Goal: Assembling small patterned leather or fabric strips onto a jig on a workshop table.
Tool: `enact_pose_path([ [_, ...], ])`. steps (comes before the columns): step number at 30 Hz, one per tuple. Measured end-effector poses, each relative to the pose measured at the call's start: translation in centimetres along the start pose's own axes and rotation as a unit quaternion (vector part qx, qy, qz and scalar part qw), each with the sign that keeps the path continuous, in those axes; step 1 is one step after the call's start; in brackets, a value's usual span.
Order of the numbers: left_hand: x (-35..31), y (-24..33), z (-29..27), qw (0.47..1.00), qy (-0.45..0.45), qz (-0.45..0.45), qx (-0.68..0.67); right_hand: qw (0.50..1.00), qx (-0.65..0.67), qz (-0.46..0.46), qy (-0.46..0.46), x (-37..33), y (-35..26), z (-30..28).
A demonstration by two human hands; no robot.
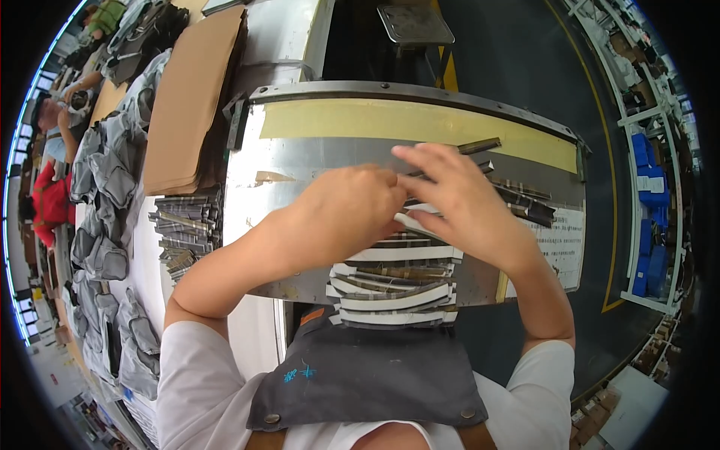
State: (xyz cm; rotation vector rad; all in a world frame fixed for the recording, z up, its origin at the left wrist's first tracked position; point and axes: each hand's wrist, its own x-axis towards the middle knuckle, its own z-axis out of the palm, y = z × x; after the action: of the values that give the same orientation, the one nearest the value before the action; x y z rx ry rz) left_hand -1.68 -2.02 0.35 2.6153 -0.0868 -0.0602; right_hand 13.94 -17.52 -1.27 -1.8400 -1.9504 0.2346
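Note:
My left hand point(351, 204) is closed over the middle of a metal-topped work table point(300, 161). Its fingertips are hidden, so what they pinch cannot be made out. Beside it my right hand point(469, 206) has its fingers apart, the tips close to the left hand. Under and between both hands lie narrow dark plaid strips with white edges. More of them form a curved stack point(394, 289) at the table's near edge, against my grey apron point(367, 375). Several loose dark strips point(525, 204) lie just right of my right hand.
Left of the table are brown cardboard sheets point(195, 105), bundled plaid strips point(187, 225) and grey fabric pieces point(105, 180). A printed sheet point(559, 244) lies at the table's right. A metal stool point(416, 26) stands beyond; shelving with blue bins point(651, 187) is far right. People work far left.

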Motion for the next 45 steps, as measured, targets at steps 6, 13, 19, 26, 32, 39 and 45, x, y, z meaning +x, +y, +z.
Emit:
enact_pose_path([
  [6, -3.1, 1.3, 2.5, 0.998, 0.061, 0.006, -0.021, 0.999, -0.047, 0.028, -0.004, -3.2, 1.0, 1.6],
  [13, -3.2, 1.1, 2.7, 0.997, 0.062, -0.019, -0.033, 0.994, 0.078, 0.075, 0.011, -3.2, -0.7, 0.9],
  [19, -2.8, 0.4, 4.2, 0.993, 0.110, 0.004, -0.052, 0.993, 0.063, 0.082, -0.062, -2.3, -1.5, 1.1],
  [26, -2.9, 0.5, 5.6, 0.995, 0.101, -0.007, 0.019, 0.975, 0.147, 0.148, -0.073, -0.4, -0.9, 1.9],
  [32, -2.9, 0.6, 5.5, 0.995, 0.087, -0.017, 0.053, 0.908, 0.308, 0.281, -0.030, 0.8, 0.2, -0.1],
  [39, 1.6, -0.3, 3.2, 0.976, 0.198, -0.022, 0.086, 0.920, 0.267, 0.285, -0.029, 4.8, 5.4, -0.7],
  [45, 4.5, -4.1, 6.7, 0.951, 0.189, -0.067, 0.237, 0.965, -0.188, 0.056, 0.176, 4.0, 5.9, 2.0],
])
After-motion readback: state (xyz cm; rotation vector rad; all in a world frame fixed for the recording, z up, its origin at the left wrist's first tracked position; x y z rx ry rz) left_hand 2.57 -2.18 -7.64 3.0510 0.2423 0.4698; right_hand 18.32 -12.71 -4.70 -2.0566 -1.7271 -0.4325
